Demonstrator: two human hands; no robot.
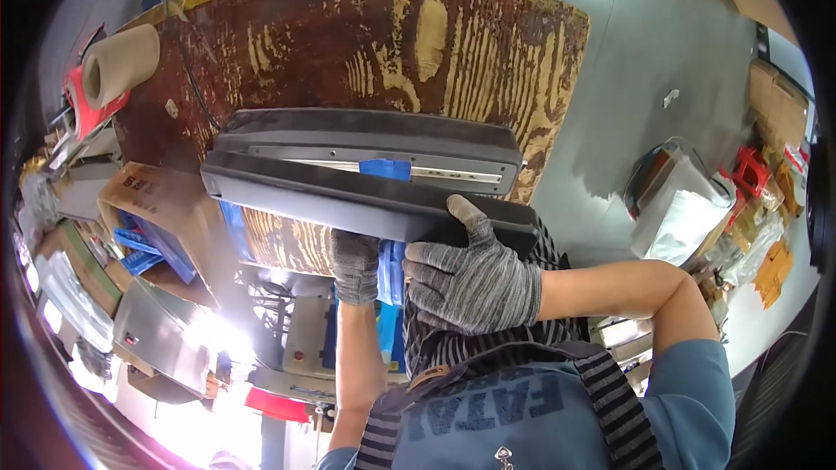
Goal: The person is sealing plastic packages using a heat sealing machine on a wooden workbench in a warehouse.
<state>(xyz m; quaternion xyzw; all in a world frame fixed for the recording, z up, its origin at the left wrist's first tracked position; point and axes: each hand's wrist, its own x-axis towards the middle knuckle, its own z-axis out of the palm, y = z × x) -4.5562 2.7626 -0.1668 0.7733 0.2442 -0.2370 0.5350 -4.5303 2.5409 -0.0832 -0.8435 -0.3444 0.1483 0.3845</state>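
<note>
A long dark grey cover (348, 196) is tilted in front of me, its right end near my right hand. Behind it lies a matching long grey casing (374, 132) with a metal strip and screws along its length. My right hand (475, 283), in a grey knit glove, grips the cover's near edge, thumb on the edge and fingers below. Also gloved, my left hand (355, 263) reaches up under the cover's near side; its fingertips are hidden. A strip of blue film (392, 274) hangs between my hands, and a blue patch shows between cover and casing.
The worn red-brown wooden table (305, 35) has yellow tape along its far edge. A brown roll (131, 61) and a red tape dispenser (87, 104) stand at the left, above an open cardboard box (148, 200). A white plastic bag (684, 218) lies at the right among other items.
</note>
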